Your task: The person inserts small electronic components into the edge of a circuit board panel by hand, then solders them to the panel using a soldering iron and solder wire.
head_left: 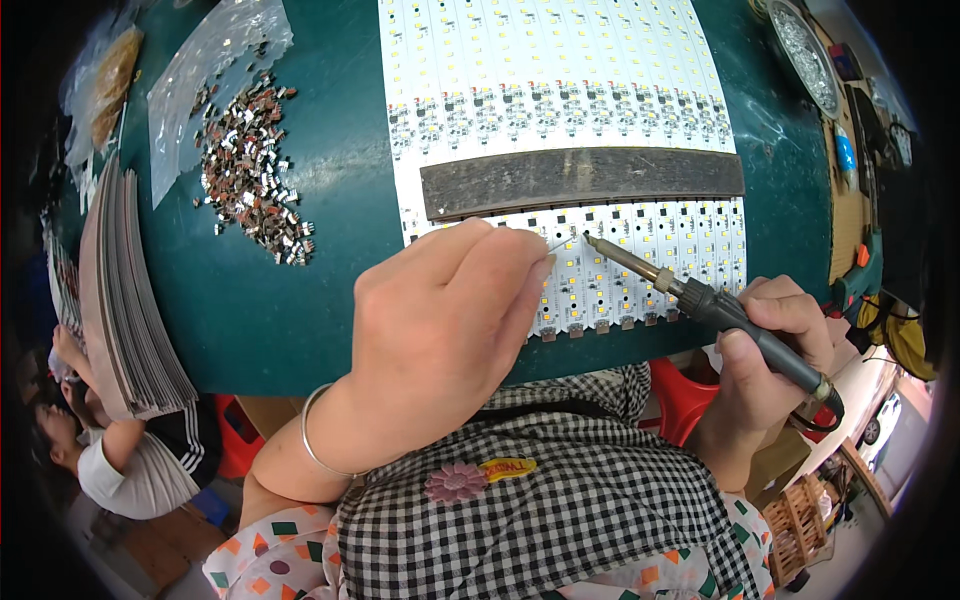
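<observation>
A panel of white LED circuit board strips (560,60) lies on the green table, with small yellow LEDs and black chips in rows. Across it rests a dark flat bar (590,178). My right hand (775,345) grips a soldering iron (735,318) by its dark handle, the tip on or just above the board below the bar. Pinched in my left hand (450,295) is a thin wire, probably solder (562,243), whose end reaches close to the iron's tip. Brown connectors (600,328) line the panel's near edge, partly behind my left hand.
Left of the panel, small white and brown connectors (250,165) lie heaped beside a clear plastic bag (215,65). A stack of long strips (130,300) stands at the left edge, near another person (140,465). A metal dish (805,55) sits at the far right.
</observation>
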The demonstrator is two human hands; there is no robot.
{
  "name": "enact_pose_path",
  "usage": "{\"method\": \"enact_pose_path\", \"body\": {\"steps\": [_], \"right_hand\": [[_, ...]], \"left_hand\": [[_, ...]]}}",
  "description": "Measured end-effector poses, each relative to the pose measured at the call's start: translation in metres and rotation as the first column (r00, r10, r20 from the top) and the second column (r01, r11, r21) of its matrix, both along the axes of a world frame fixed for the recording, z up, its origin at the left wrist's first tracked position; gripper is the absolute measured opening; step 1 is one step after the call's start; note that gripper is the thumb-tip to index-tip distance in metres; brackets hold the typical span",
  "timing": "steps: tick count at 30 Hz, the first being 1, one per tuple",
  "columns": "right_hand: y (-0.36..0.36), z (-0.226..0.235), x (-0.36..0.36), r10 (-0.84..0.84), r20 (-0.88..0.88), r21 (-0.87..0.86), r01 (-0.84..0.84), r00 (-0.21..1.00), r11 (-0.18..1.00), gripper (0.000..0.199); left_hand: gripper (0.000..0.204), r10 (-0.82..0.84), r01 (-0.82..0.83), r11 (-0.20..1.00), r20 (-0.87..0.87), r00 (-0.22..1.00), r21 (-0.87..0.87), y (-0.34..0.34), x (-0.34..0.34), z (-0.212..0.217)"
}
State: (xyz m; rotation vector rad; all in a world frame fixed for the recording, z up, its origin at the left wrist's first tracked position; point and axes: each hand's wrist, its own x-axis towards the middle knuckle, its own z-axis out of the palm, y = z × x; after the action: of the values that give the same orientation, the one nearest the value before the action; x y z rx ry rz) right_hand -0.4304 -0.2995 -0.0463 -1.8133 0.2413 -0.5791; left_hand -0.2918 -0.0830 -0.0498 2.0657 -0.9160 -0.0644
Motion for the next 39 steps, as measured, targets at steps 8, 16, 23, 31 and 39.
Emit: {"method": "enact_pose_path", "body": {"steps": [8,16,23,31,39], "right_hand": [[0.005,0.001,0.004,-0.018,-0.043,0.007,0.018,0.999,1.000,0.028],[0.002,-0.001,0.005,0.002,-0.020,-0.078,-0.004,1.000,0.997,0.029],[-0.034,-0.001,0.003,-0.341,0.152,0.187,0.312,0.928,0.931,0.019],[-0.112,-0.014,0.053,-0.542,0.381,-0.426,0.662,0.749,0.616,0.024],[-0.082,-0.001,0.016,-0.498,0.299,-0.399,0.581,0.814,0.709,0.018]], "left_hand": [[0.013,-0.059,0.057,0.997,0.027,0.998,0.056,-0.002,0.004,-0.007],[0.011,-0.031,0.028,0.998,0.053,0.998,0.056,-0.001,0.004,-0.007],[0.011,0.080,-0.081,0.996,-0.038,0.996,-0.029,0.008,0.003,0.009],[0.013,0.021,-0.023,0.998,0.032,0.999,0.052,0.020,0.001,0.007],[0.015,0.029,-0.027,0.999,0.070,0.997,-0.035,0.018,0.000,0.000]]}}
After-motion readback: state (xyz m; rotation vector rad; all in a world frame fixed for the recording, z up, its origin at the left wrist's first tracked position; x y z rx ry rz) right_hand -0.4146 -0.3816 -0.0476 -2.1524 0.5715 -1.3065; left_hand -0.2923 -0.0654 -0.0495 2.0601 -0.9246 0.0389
